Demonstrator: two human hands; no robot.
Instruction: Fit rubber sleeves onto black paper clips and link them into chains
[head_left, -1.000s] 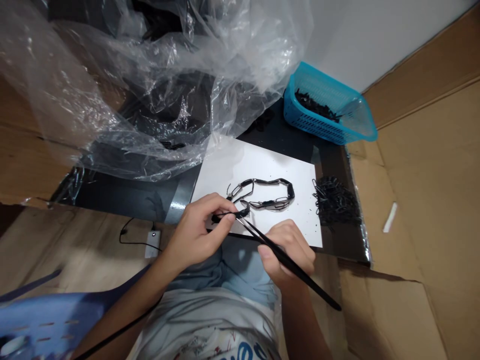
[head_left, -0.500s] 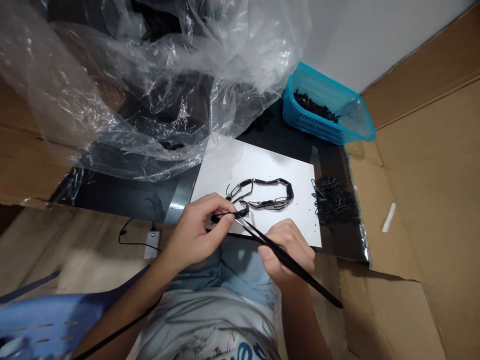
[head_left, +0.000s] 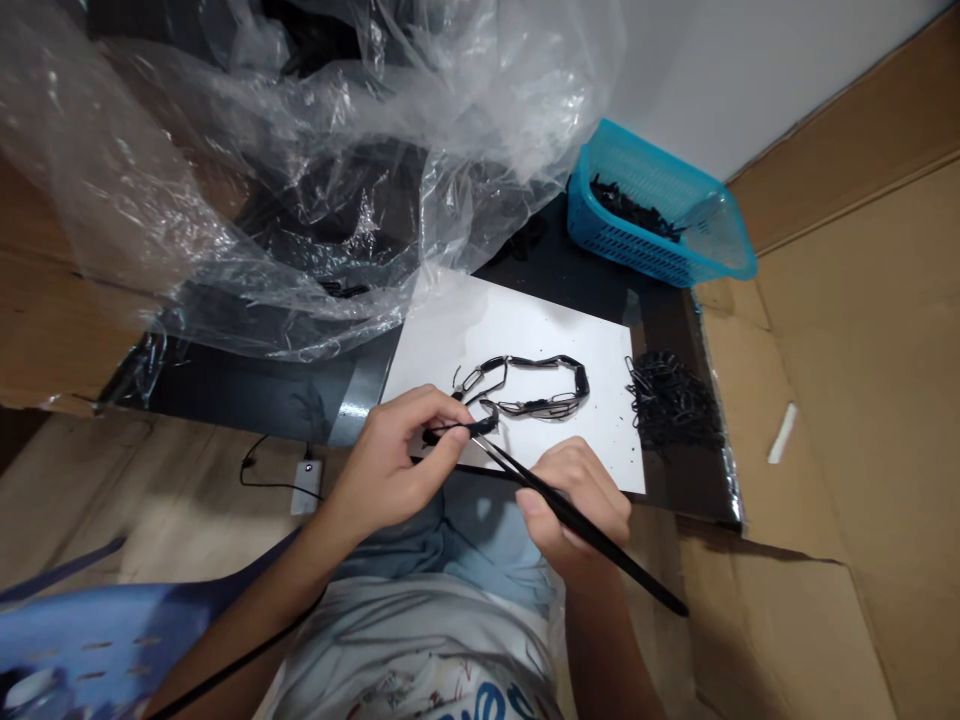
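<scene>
1. Left hand [head_left: 394, 465] pinches black clip [head_left: 459, 430] between fingers, near lower edge of paper [head_left: 540, 340].
2. Right hand [head_left: 577, 500] pinches tweezers [head_left: 570, 520], tips touching clip.
3. Clip chain [head_left: 525, 385] lies at 12 o'clock.

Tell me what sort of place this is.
Probably a makeshift home craft spot rather than a proper workshop: flattened cardboard covers the surface, a blue plastic basket holds small black pieces, and a white sheet carries a looped chain of black wire clips.
</scene>
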